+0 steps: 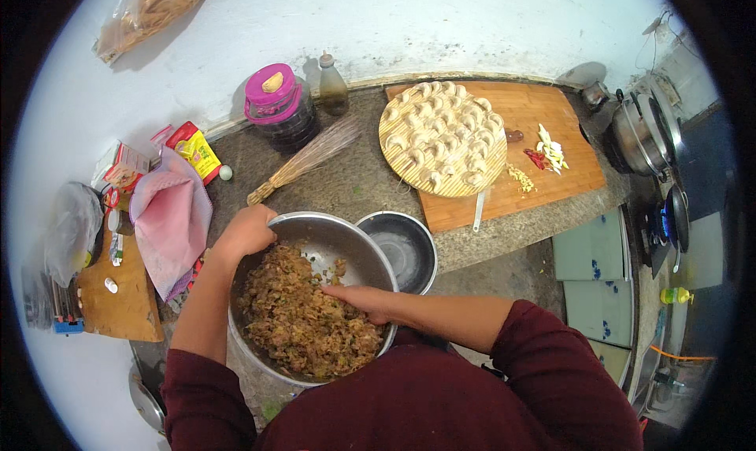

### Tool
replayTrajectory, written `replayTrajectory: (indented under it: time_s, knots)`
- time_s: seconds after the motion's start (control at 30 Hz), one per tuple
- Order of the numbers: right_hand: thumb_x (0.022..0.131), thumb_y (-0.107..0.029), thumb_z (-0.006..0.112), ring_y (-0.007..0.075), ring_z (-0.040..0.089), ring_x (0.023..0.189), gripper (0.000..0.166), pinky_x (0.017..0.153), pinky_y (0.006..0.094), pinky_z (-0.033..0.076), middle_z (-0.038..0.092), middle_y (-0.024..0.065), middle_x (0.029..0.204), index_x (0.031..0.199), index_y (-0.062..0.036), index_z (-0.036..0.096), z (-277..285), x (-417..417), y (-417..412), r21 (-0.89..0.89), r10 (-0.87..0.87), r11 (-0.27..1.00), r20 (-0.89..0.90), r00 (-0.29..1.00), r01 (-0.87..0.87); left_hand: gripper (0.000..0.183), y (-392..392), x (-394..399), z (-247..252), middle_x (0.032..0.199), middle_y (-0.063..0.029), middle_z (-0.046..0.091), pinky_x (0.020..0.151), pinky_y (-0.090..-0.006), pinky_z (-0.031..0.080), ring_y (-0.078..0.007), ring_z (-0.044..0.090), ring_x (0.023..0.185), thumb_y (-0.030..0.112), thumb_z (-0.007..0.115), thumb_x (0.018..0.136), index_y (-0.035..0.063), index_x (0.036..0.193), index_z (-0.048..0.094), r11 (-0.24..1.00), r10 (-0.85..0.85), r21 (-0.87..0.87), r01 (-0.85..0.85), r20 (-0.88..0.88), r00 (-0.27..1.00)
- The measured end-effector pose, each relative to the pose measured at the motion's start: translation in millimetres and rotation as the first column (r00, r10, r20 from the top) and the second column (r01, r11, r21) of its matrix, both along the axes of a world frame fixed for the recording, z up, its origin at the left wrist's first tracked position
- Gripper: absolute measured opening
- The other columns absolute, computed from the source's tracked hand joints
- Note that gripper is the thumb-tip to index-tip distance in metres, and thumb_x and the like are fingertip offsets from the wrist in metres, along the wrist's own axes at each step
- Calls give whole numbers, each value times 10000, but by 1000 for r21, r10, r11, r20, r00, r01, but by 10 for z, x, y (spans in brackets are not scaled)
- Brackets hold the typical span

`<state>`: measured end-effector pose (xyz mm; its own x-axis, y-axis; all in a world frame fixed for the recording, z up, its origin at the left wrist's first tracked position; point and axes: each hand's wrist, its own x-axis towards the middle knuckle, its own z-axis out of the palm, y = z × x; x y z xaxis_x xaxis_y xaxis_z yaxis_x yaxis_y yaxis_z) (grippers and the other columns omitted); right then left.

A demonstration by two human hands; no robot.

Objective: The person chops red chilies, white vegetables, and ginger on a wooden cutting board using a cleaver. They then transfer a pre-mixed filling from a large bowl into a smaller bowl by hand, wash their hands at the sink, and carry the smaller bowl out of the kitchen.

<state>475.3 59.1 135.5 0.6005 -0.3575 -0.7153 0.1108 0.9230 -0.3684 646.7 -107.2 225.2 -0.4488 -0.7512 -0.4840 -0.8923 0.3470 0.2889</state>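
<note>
A large metal bowl (331, 219) stands in front of me, tilted a little. A brown mass of minced filling (307, 327) with green flecks fills its near and left side. My left hand (245, 232) grips the bowl's far left rim. Inside the bowl, my right hand (366, 303) is pushed into the filling, its thumb showing and the other fingers mostly hidden. It cannot be seen whether those fingers close on any of it. Bare metal with stray bits shows at the far side of the bowl. A smaller dark basin (401, 253) sits right beside it.
A round slatted tray (387, 149) of several dumplings overlaps a wooden cutting board (555, 105), with a knife (478, 212) partly beneath. Chopped ingredients (550, 149) lie on the board. A straw brush (304, 161), pink-lidded jar (277, 108) and pink cloth (168, 209) are left. A burner flame (665, 220) burns right.
</note>
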Motion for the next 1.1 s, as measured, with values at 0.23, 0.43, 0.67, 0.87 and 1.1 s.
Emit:
replayTrajectory:
  time_s: [0.23,0.43,0.67,0.87,1.1]
  knots:
    - [842,-518,541,253,527,1112,615,957,407,414,529,120,1255,1258,-68,490,142,-150,-157,65,-167,986,251,953,156,223,-43,83,11,810,-199,638,734,-395,470,-338,620,807,102,645,671,32,883,651,1000,20,24,-19,-61,998]
    - [846,-507,544,257,510,1140,597,987,422,385,523,115,1266,1249,-67,502,182,-336,-350,48,-346,936,291,892,348,207,-28,194,35,814,-213,634,731,-399,476,-354,618,796,74,600,647,24,842,647,1000,18,10,-18,-63,998]
    - [921,-473,416,273,523,1134,547,957,419,431,519,149,1257,1270,-54,467,205,-823,-424,-8,-491,839,422,762,544,229,-50,424,-38,815,-224,627,721,-406,474,-358,622,792,127,612,652,22,853,644,1000,10,-19,-11,-56,998]
    - [912,-406,474,306,573,1041,488,859,408,480,546,163,1213,1241,-45,483,-195,-1282,-265,-370,-493,781,128,860,503,262,46,788,-75,813,-230,626,709,-401,473,-359,625,782,100,615,652,17,900,633,995,103,21,-102,-29,994]
    - [762,-253,619,319,419,1169,561,910,431,383,472,134,1253,1256,-46,449,-889,-868,-19,-456,-650,163,-717,253,-875,256,157,845,30,771,-226,624,705,-393,470,-350,625,753,50,606,654,5,905,624,989,151,19,-150,-115,982]
